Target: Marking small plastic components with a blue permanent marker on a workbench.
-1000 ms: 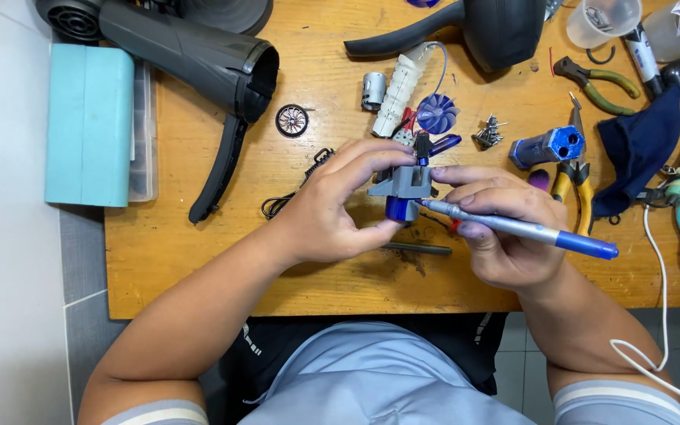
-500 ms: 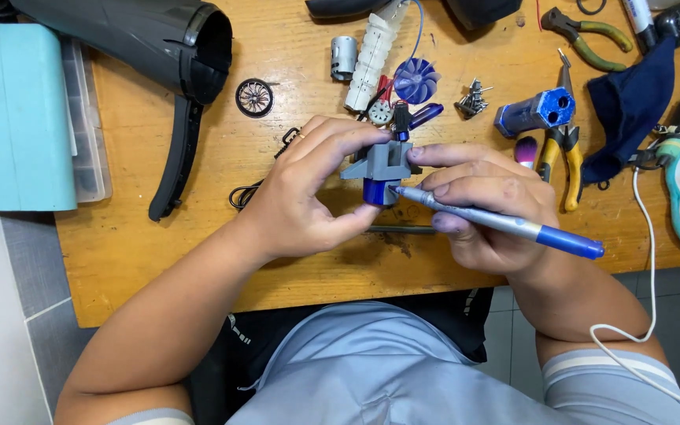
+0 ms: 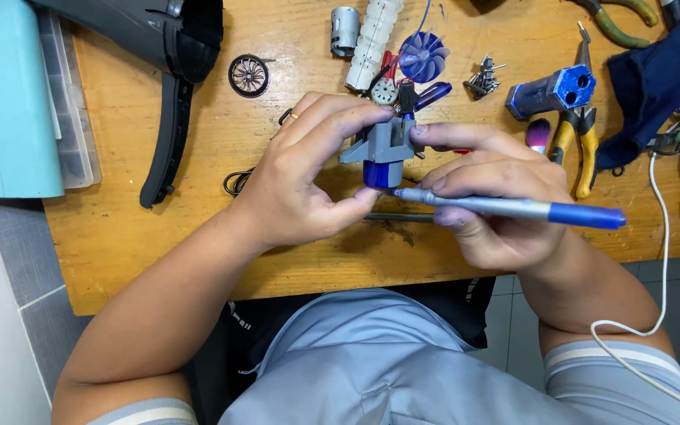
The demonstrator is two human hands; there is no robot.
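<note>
Left hand [image 3: 301, 177] is closed around a small grey part [image 3: 383, 145] with a blue base, thumb under it and fingers over the top, holding it above the tabletop [image 3: 159, 236] near the front edge. Right hand [image 3: 497, 197] grips a screwdriver [image 3: 513, 208] with a grey shaft and blue cap; its tip end meets the blue base of the part, and the right forefinger rests against the part's right side. The two hands touch around the part.

Behind the hands, on the tabletop: a blue fan [image 3: 423, 57], a white ribbed cylinder [image 3: 373, 39], a metal can [image 3: 345, 30], and a small black ring [image 3: 248, 75] lying well apart to the left. A blue block [image 3: 551, 90] lies right of the fan, with yellow-handled pliers [image 3: 580, 134] just beside it and a dark blue cloth [image 3: 651, 79] further right. A black dryer body [image 3: 167, 47] sits at the far left corner, next to a teal box [image 3: 5, 102]. A white cable [image 3: 659, 260] hangs off the right edge.
</note>
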